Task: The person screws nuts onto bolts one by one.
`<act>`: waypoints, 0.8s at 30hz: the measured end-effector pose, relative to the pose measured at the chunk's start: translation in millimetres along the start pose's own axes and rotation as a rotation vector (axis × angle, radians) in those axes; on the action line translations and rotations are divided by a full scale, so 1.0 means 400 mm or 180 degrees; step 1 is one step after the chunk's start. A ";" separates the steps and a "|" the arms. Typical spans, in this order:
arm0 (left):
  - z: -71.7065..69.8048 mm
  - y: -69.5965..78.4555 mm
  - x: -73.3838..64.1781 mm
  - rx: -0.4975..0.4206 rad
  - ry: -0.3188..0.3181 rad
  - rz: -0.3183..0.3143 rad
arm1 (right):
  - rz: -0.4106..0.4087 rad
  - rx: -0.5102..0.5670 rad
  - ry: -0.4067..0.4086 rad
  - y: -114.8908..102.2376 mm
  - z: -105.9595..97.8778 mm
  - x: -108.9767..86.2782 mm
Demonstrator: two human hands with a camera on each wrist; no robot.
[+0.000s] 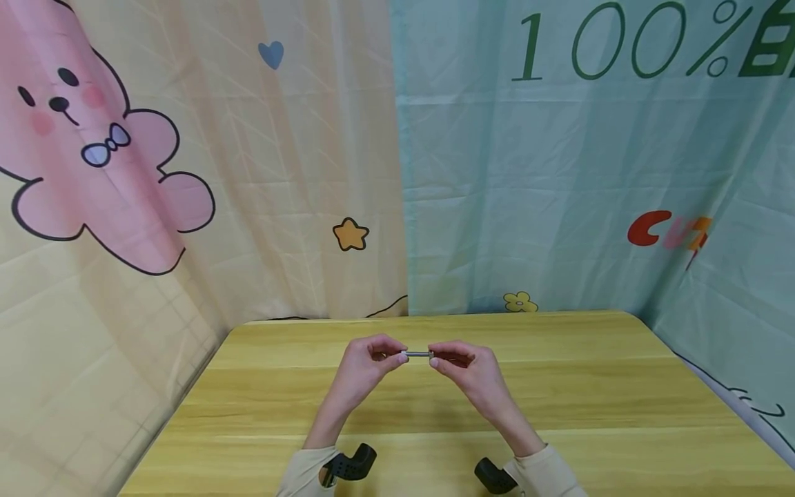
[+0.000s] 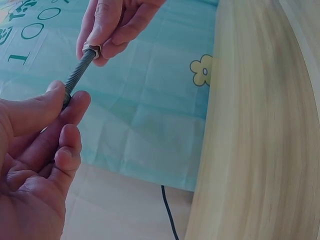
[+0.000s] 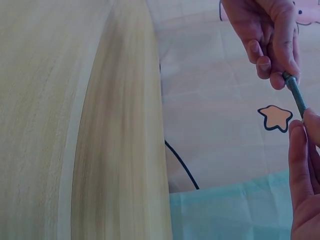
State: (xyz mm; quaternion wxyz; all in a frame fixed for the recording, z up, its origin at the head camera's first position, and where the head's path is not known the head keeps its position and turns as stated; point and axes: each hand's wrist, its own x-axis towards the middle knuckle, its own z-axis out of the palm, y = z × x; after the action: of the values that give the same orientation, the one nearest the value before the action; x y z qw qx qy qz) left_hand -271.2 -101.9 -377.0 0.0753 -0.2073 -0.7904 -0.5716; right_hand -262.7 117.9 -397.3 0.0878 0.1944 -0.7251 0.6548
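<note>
Between my two hands a threaded metal bolt (image 1: 417,354) is held level above the table. My left hand (image 1: 363,369) pinches its head end between thumb and fingertips; the fingers partly hide that end. At the other end, a hex nut (image 2: 92,49) sits on the thread in the left wrist view, and the thumb and fingers of my right hand (image 1: 477,373) pinch it. A stretch of bare thread (image 2: 79,71) shows between the hands. In the right wrist view the bolt (image 3: 297,96) slants at the right, with the nut end covered by the right fingertips.
A wood-grain table (image 1: 248,414) lies beneath both hands. Printed curtains (image 1: 528,172) hang behind it and along the sides. Each wrist carries a black camera mount (image 1: 357,462) over a light sleeve. A dark line (image 2: 170,212) runs beside the table edge in the left wrist view.
</note>
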 end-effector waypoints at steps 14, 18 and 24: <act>0.002 -0.004 0.003 -0.0117 -0.0019 0.0000 | 0.0146 0.0175 -0.0084 0.001 -0.004 0.005; 0.004 -0.002 0.003 -0.0102 -0.0026 0.0000 | 0.0167 0.0190 -0.0101 -0.001 -0.003 0.007; 0.005 -0.001 0.001 -0.0068 -0.0011 -0.0005 | 0.0202 0.0247 -0.0105 -0.002 0.000 0.006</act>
State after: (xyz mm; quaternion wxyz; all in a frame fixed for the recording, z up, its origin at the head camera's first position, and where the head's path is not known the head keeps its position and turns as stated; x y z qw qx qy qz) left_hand -271.6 -100.1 -378.0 0.0713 -0.2085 -0.7845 -0.5797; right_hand -264.6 117.6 -395.7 0.0473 0.1853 -0.7063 0.6816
